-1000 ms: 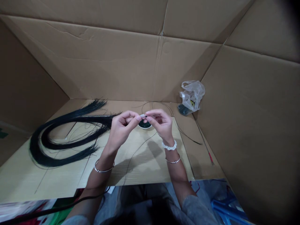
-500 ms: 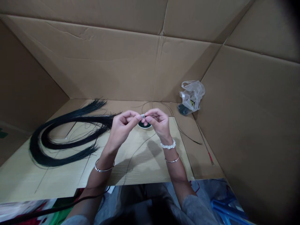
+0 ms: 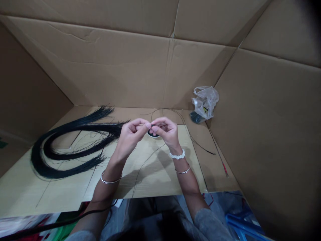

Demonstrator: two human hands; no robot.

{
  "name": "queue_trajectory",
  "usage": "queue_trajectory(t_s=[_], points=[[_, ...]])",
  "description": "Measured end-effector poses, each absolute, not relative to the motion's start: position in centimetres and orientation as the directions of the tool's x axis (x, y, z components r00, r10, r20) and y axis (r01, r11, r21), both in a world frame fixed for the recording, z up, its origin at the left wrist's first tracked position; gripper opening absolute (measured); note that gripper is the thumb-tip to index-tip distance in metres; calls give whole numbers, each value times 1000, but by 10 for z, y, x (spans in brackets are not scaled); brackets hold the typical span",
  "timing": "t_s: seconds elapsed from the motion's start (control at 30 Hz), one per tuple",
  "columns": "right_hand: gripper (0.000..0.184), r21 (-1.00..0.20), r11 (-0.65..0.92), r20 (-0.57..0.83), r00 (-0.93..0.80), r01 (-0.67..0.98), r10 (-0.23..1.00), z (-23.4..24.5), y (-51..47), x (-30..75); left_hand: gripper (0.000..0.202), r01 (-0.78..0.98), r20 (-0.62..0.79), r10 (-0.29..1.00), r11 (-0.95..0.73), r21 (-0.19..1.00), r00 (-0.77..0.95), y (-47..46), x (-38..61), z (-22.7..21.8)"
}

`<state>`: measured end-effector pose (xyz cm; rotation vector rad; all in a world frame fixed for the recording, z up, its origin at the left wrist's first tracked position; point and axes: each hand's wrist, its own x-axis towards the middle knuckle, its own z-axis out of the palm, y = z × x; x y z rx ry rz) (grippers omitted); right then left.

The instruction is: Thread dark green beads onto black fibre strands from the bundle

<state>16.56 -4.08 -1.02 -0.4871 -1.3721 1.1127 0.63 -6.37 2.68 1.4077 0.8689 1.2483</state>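
Observation:
My left hand (image 3: 131, 135) is closed in a pinch on a thin wire (image 3: 141, 125), most of it hidden by the fingers. Thumb and fingers of my right hand (image 3: 167, 132) are pressed together at the left fingertips, on something dark and too small to make out. Right below the fingertips is a small white bowl (image 3: 153, 136) with dark green contents; the hands cover much of it. Left of my hands, thick bundles of long black strands (image 3: 60, 171) lie curved on the board.
A pale board (image 3: 112, 185) covers most of the table. Loose strands (image 3: 200, 144) curl behind and right of my hands. At the back right sits a clear plastic bag (image 3: 205, 102), near a thin rod with a red end (image 3: 224, 165). Cardboard walls (image 3: 120, 67) enclose the table.
My right hand has shifted slightly left, bringing its fingertips against the left ones. The small gap with a thin piece between the hands has closed. My left hand stays in place.

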Motion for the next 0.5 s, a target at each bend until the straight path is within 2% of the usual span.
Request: queue_trajectory(t_s=[0.13, 0.23, 0.37, 0.5], points=[[15, -836, 480, 527, -146, -265, 838, -7, -43, 166, 25, -150, 237, 948, -208, 967, 212, -63, 9, 28], [19, -825, 485, 540, -151, -291, 828, -4, -44, 168, 25, -169, 240, 949, -207, 964, 203, -63, 10, 28], [14, -842, 468, 510, -115, -267, 852, 0, -47, 171, 23, -128, 246, 950, -224, 966, 191, -62, 10, 28], [20, -861, 477, 497, -91, -176, 863, 4, -50, 170, 21, -79, 264, 944, -253, 964, 196, -63, 11, 29]])
